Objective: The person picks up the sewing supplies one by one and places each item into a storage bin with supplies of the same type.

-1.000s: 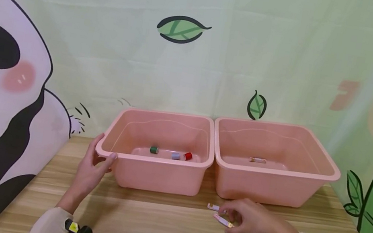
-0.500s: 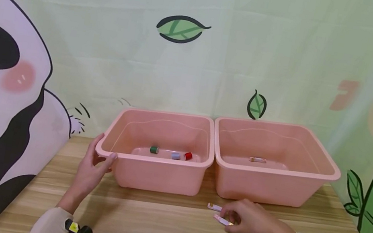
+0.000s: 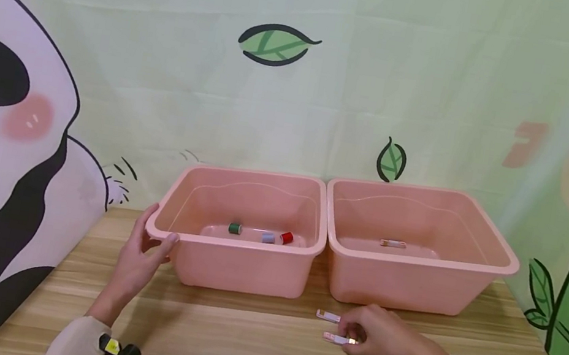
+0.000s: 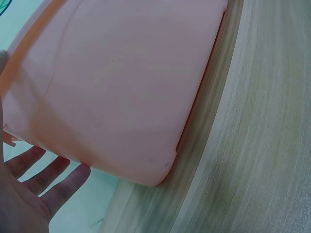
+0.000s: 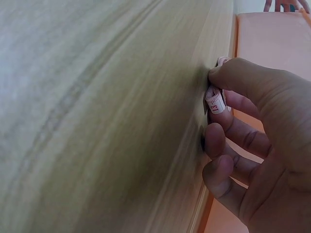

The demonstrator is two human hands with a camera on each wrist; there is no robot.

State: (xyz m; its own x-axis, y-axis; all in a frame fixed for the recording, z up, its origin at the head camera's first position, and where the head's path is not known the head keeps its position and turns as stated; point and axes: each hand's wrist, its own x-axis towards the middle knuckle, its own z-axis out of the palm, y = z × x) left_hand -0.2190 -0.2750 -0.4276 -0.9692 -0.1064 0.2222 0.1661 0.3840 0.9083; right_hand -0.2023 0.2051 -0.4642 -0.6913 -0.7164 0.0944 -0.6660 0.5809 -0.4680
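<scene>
My right hand pinches a small folded measuring tape low over the wooden table. In the right wrist view its printed numbers show on the pale measuring tape between thumb and fingers. Just behind it lies another small folded strip that looks alike, partly covered by my fingers. With the left hand I hold the left corner of a pink bin, thumb at the rim and fingers along the outer side. The bin wall fills much of the left wrist view.
Inside the left bin lie a green thread spool, a light blue spool and a red spool. A second pink bin stands beside it, with a folded strip inside. A printed cloth hangs behind.
The measuring tape under my right fingers has turned from slanting to nearly level with the table's front. My right hand has shifted slightly right; the left hand and bins have stayed put.
</scene>
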